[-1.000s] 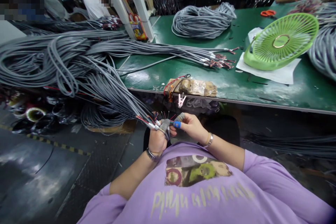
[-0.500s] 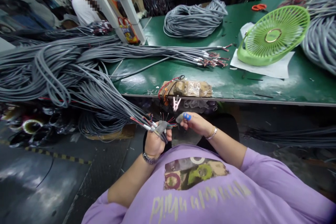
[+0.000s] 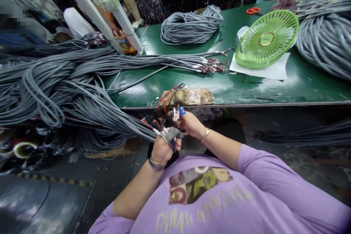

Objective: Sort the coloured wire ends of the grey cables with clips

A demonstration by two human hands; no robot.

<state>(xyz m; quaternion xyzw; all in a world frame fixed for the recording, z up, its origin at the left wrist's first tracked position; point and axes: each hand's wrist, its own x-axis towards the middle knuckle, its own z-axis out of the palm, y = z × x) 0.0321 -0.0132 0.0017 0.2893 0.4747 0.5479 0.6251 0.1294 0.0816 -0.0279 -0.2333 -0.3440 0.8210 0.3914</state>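
Two hands are seen below the edge of the green table [image 3: 274,87]. One bundle of grey cables [image 3: 131,124] is clasped in the left hand [image 3: 161,150], with the fingers wrapped tight just behind its bared coloured wire ends [image 3: 160,123]. The bundle is led from the heap at the left to a spot before the chest. The right hand [image 3: 192,126], with one blue fingertip cover [image 3: 182,111], is raised to the one pink clip [image 3: 175,114] hung from one taped block [image 3: 189,97]. Its fingertips are drawn together, but whether anything is pinched cannot be told. One green fan [image 3: 267,38], one pair of orange scissors [image 3: 252,10] and one coil [image 3: 190,27] are laid on the table. Half a second earlier the right hand was held lower, clear of the clip; the left clasp is unchanged.
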